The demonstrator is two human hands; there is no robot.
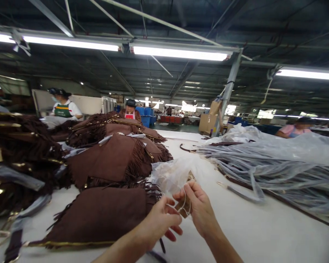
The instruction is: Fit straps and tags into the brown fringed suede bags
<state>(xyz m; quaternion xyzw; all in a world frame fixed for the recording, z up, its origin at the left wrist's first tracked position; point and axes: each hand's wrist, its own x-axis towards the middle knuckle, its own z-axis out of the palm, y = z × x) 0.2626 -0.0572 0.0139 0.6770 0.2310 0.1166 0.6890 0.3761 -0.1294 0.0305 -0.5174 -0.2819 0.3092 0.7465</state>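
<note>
White tabletop [276, 237] on my feed, strip lights [181, 53] overhead, brown fringed bags [98, 215] leftward, my right fingers [191, 191] pinching a corded tag [184, 211], left fingers [174, 220] loosely parted.

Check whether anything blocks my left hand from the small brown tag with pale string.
Nothing visible does: the right hand holds the small brown tag with pale string, and the left hand is close beside it.

Free to slide right of the hands [201, 208] over the desk [252, 230]; blocked left by brown bags [101, 215], ahead by thin plastic [166, 175].
</note>
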